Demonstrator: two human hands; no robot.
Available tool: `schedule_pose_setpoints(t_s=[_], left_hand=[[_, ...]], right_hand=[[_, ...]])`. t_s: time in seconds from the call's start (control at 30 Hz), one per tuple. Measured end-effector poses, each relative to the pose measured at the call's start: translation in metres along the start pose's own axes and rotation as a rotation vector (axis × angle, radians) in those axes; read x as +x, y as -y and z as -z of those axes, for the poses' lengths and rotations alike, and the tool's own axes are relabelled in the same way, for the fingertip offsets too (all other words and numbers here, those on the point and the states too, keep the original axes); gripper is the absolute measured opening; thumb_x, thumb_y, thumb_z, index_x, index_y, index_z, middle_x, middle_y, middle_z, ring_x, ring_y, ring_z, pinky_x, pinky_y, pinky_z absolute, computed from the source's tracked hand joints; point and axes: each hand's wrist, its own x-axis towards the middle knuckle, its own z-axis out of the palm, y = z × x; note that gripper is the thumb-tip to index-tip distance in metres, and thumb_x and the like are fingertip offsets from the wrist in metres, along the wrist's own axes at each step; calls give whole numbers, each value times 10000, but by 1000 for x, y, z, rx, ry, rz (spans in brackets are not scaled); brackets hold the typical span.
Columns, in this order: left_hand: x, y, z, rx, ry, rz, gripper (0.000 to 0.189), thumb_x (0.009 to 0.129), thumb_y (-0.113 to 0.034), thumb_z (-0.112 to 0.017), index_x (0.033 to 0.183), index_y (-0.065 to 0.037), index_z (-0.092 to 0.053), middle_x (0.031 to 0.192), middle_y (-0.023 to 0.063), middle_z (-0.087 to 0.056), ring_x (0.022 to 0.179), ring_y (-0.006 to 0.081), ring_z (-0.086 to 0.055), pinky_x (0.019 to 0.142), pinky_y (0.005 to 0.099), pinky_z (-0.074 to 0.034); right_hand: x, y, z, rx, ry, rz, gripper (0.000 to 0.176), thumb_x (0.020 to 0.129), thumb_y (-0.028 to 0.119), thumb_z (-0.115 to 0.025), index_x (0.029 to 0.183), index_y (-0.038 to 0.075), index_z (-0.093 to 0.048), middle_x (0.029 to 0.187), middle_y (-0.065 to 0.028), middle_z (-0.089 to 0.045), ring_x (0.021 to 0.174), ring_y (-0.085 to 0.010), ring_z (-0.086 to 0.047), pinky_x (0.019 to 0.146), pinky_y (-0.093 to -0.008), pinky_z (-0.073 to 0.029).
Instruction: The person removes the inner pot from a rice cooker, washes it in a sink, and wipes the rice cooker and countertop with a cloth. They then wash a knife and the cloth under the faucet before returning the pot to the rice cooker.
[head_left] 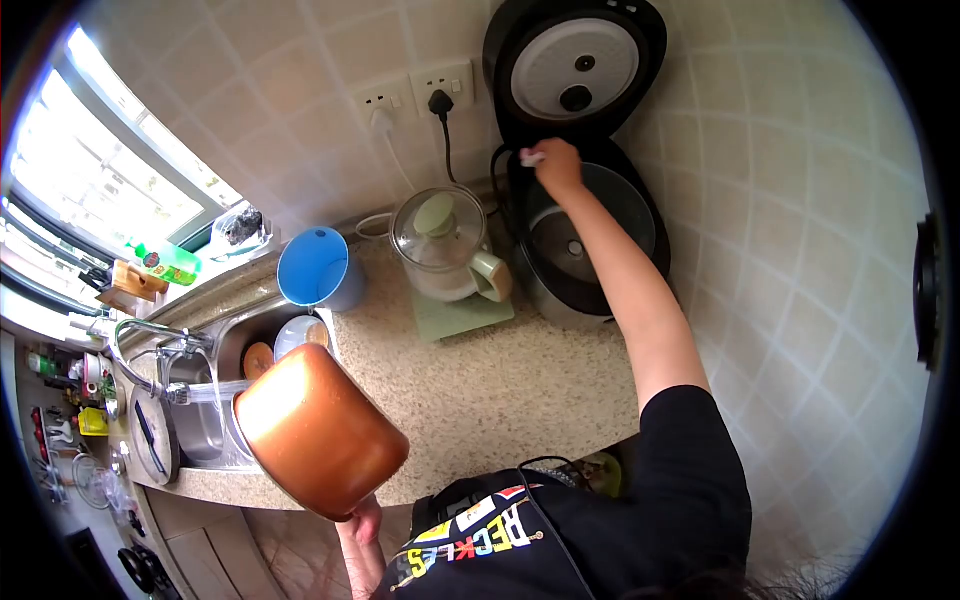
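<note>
My left hand [362, 520] grips the lower rim of a copper-coloured inner pot [322, 430]. The pot is tilted on its side, its mouth facing the sink [232, 345] and its inside hidden from me. At the back right stands an open rice cooker [575, 318], its black lid [575, 65] raised and its well [575, 248] without the pot. Over the well's back left edge is my right hand [556, 168], fingers closed; a small whitish bit shows at the fingertips, too small to name.
A glass electric kettle [437, 245] stands on a pale green base [460, 318], near a blue bucket [318, 270]. The faucet [140, 360] reaches over the sink, which holds a clear bowl [300, 335]. Further left lies a round board [150, 435] with a knife [148, 432]. Plugs and cords hang at the wall sockets [440, 82].
</note>
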Motion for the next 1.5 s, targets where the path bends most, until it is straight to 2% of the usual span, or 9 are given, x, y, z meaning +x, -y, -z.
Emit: schedule_pose_setpoints(t_s=[0.07, 0.3, 0.63, 0.83, 0.9, 1.03, 1.13, 1.3, 1.5], left_hand=[[1, -4, 4, 118, 260, 86, 241, 792, -129, -693, 963, -11, -569, 779, 60, -579, 508, 101, -529, 253, 188, -356], [0, -6, 17, 79, 135, 9, 276, 759, -72, -716, 983, 2, -572, 888, 94, -599, 610, 128, -577, 402, 202, -487], [-3, -26, 36, -25, 156, 153, 226, 814, -88, -659, 1005, -38, -548, 789, 61, -569, 586, 115, -525, 471, 195, -455], [-2, -47, 52, 97, 392, 218, 236, 785, -68, -685, 981, -23, -561, 825, 47, -555, 626, 125, -499, 510, 199, -446], [-1, -53, 49, 49, 447, 321, 214, 795, -83, -678, 961, -28, -554, 786, 45, -536, 597, 128, -472, 496, 215, -431], [6, -61, 48, 31, 386, 338, 192, 800, -70, -663, 948, -27, -547, 772, 53, -525, 579, 128, -460, 491, 206, -421], [3, -58, 41, 76, 370, 312, 188, 804, -57, -654, 957, -25, -549, 788, 60, -534, 578, 126, -467, 489, 202, -424], [-6, -54, 40, 69, 298, 317, 193, 807, -56, -652, 969, -26, -551, 833, 63, -562, 619, 123, -513, 499, 196, -448], [-20, -45, 36, 192, 227, 259, 191, 817, -99, -655, 972, -42, -559, 854, 52, -587, 639, 115, -549, 496, 191, -464]], right_hand=[[-12, 11, -12, 44, 0, 100, 118, 760, 175, -637, 780, 71, -690, 785, -166, -634, 795, -353, -616, 687, -432, -493], [-62, 47, 29, 477, 202, 296, 146, 627, -27, -571, 693, 52, -675, 738, -169, -626, 757, -341, -601, 684, -388, -480], [-194, 47, 114, 160, 244, 313, 283, 638, -132, -449, 758, 22, -654, 805, -149, -632, 829, -303, -595, 760, -353, -468], [-257, 36, 183, 420, 370, -188, 341, 660, -111, -436, 860, 25, -676, 850, -119, -659, 828, -229, -633, 757, -318, -491], [-266, 20, 205, 879, 183, -692, 331, 720, -89, -461, 967, 17, -653, 869, -108, -662, 848, -236, -630, 783, -317, -493], [-294, -69, 202, 1003, -200, -720, 310, 772, -52, -487, 1041, 10, -627, 880, -105, -656, 868, -246, -625, 799, -326, -497], [-323, -150, 168, 706, -378, -753, 356, 784, -19, -519, 1128, 33, -596, 958, -134, -657, 864, -285, -632, 805, -353, -495], [-364, -197, 92, -483, -60, -203, 443, 808, 124, -559, 1249, 131, -522, 1221, -161, -542, 1131, -273, -517, 915, -431, -408], [-348, -122, 40, -236, 42, -180, 420, 810, 143, -570, 1225, 100, -524, 1272, -163, -501, 1243, -324, -403, 1036, -456, -284]])
